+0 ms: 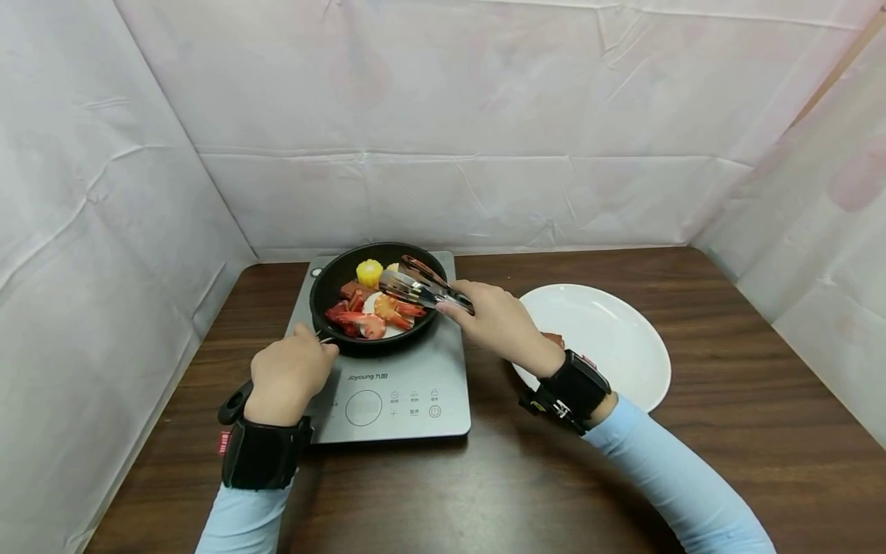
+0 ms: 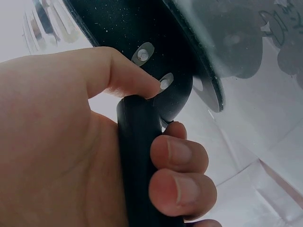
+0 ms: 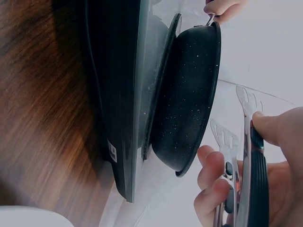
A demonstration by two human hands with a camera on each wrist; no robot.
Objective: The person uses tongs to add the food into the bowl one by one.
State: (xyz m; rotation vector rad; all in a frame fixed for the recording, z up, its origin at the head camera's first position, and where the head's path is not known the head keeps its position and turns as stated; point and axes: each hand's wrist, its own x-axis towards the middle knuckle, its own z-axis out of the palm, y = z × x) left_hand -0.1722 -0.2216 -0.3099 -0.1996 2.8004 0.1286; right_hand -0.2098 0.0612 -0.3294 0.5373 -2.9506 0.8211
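A black frying pan [image 1: 320, 314] is over the induction cooktop [image 1: 401, 412]. My left hand [image 1: 291, 377] grips its black handle [image 2: 139, 161], thumb along the top and fingers curled round. Inside are a yellow corn piece [image 1: 370, 272], shrimp [image 1: 370, 326], reddish-brown pieces [image 1: 353, 291] and a whitish piece partly covered. My right hand [image 1: 501, 323] holds metal tongs [image 1: 415, 291] with black grips above the pan's right side. Between the tong tips [image 3: 227, 135], spread apart in the right wrist view, nothing shows. That view shows the pan tilted against the cooktop; whether they touch, I cannot tell.
A white plate [image 1: 623, 338] stands to the right on the brown wooden table [image 1: 429, 500]. On its left side a brown piece [image 1: 554, 338] is partly hidden by my right wrist. White sheeting [image 1: 443, 192] hangs behind and on both sides.
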